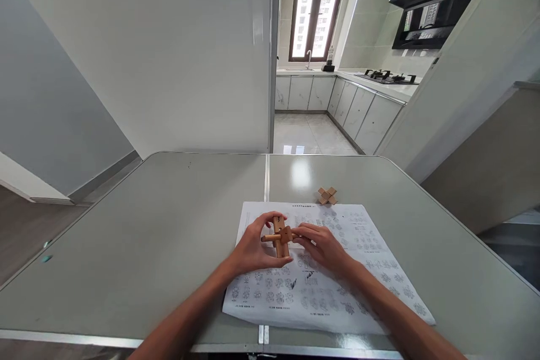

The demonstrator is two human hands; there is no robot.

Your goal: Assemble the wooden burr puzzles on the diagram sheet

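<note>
A wooden burr puzzle [280, 235] of crossed bars is held over a printed instruction sheet [363, 270] on a grey folding table [139, 242]. My left hand [253, 247] wraps its fingers round the puzzle's left side, thumb below and fingers over the top. From the right, my right hand [323, 246] pinches the end of a horizontal bar. A second, smaller assembled wooden puzzle [327, 195] lies on the table just beyond the sheet's far edge, apart from both hands.
The table's centre seam [266, 180] runs away from me. Behind the table stands a white wall panel [169, 50]; to its right an open kitchen with cabinets [363, 112], a stove [386, 76] and a window [316, 5].
</note>
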